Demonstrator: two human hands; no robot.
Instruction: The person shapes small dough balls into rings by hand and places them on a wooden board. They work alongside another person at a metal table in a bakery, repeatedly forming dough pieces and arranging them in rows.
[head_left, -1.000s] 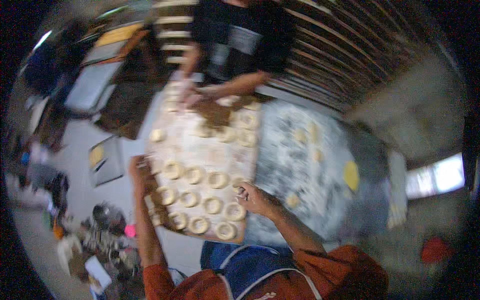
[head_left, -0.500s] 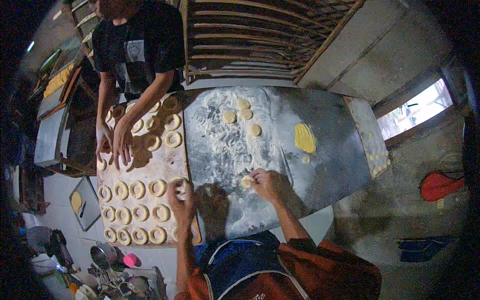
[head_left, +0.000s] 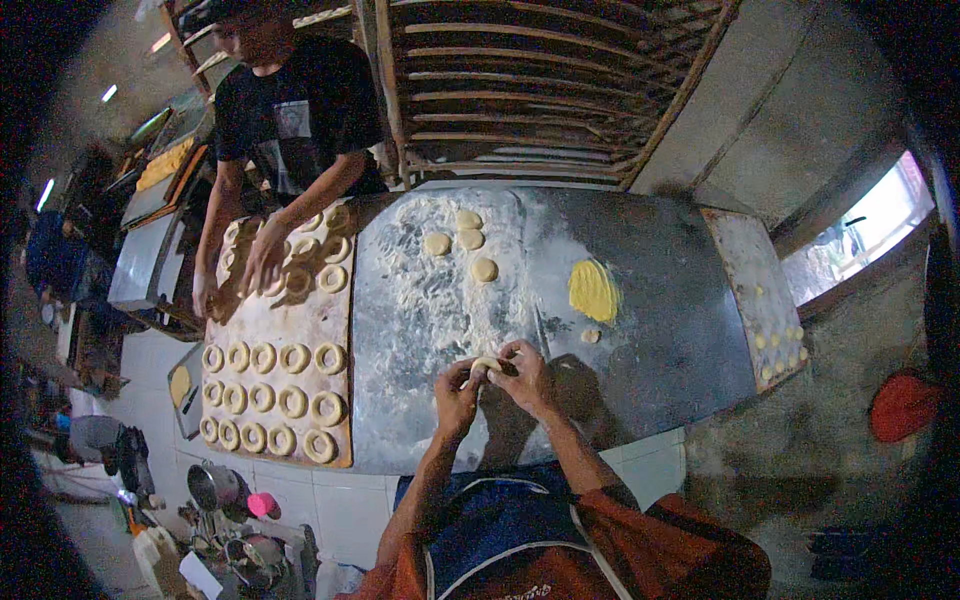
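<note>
Over the near part of the floured metal table point(head_left: 400, 400), both my hands grip one piece of pale dough point(head_left: 486, 363), bent into a curve like a ring. My left hand point(head_left: 458, 402) pinches its left side and my right hand point(head_left: 528, 376) its right side. The fingers partly cover the dough, so I cannot tell if the ring is joined. Farther off on the flour lie several flat dough rounds point(head_left: 485, 270). Left of my hands, rows of dough rings point(head_left: 327, 408) rest on a pale board point(head_left: 275, 325).
Across the board, a co-worker's hands point(head_left: 265, 255) reach over the far rings. A yellow smear point(head_left: 594, 292) and a small dough bit point(head_left: 590, 336) lie right of my hands. A tray with small dough pieces point(head_left: 790, 335) is at the right end. Pots point(head_left: 215, 485) stand lower left.
My left hand has let go of a ring on the board and moved right to the dough in my right hand. The co-worker's hands have shifted over the far rings. The view has shifted slightly.
</note>
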